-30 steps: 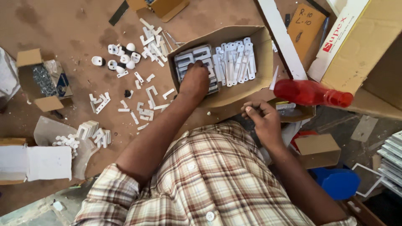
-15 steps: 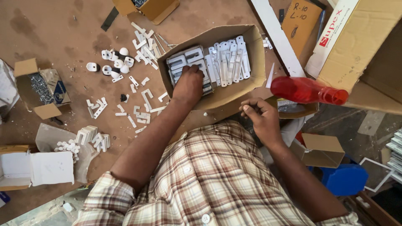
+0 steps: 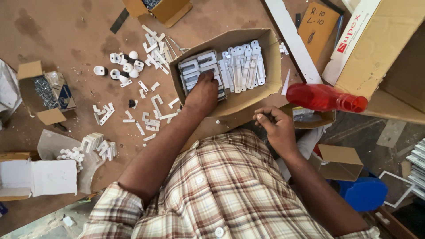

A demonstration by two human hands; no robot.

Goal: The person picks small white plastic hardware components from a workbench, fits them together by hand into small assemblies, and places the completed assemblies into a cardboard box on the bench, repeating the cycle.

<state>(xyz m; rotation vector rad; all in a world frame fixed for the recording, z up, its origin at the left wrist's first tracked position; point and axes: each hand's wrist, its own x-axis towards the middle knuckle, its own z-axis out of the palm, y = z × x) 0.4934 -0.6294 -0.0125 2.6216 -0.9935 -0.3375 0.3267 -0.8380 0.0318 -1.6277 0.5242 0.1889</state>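
An open cardboard box (image 3: 271, 66) lies on the brown table, holding rows of white plastic pieces (image 3: 242, 66). My left hand (image 3: 202, 92) reaches into it, fingertips pressed down on a stack of white rectangular frames (image 3: 195, 70). Its fingers are bent over them, and whether they grip one is hidden. My right hand (image 3: 274, 126) rests just below the box's near corner with its fingers curled closed. I cannot see anything in it. A red plastic bottle (image 3: 323, 98) lies on its side just right of that hand.
Loose white clips and caps (image 3: 128, 66) are scattered left of the box. A small box of screws (image 3: 46, 90) and a white carton (image 3: 37, 177) sit at the far left. Large cardboard cartons (image 3: 389, 53), a white strip (image 3: 292, 37) and a blue tub (image 3: 363, 192) are on the right.
My left hand has stayed in the box, shifting slightly over the white frames. My right hand has kept its place with fingers curled. The view has drifted a little.
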